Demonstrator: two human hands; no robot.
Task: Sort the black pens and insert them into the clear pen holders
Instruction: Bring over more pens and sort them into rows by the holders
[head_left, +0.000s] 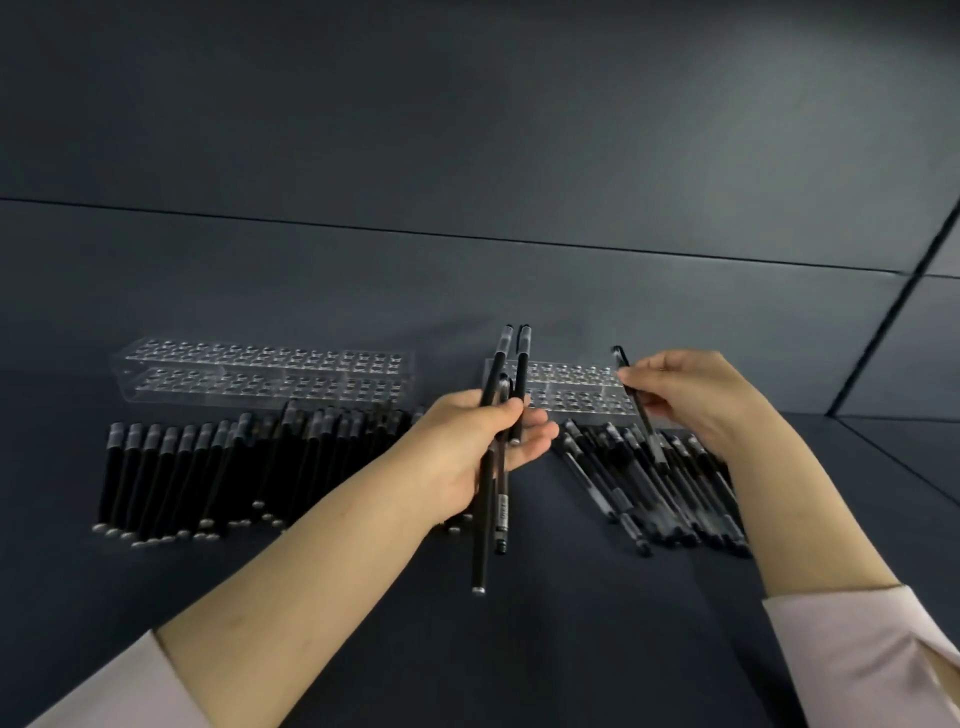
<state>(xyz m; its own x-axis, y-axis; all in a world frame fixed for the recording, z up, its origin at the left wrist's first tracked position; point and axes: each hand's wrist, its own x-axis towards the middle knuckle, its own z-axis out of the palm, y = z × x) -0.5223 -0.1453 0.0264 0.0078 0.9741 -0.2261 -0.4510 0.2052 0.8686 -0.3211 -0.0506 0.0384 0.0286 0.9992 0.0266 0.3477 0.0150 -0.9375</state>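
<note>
Black pens (521, 374) bunch upright in the left grip (467, 447), closed round them, likely gathered for loading; the right grip (696, 400) pinches one pen (649, 436) near the right holder (571, 376). Piles (208, 467) lie on the desk (571, 623).

Bare tabletop (561, 623) ran as a lane between the left pen row (197, 467) and the right pen pile (623, 483); left holder (260, 371) and right holder (571, 387) blocked the far side. Near side lay open.
</note>
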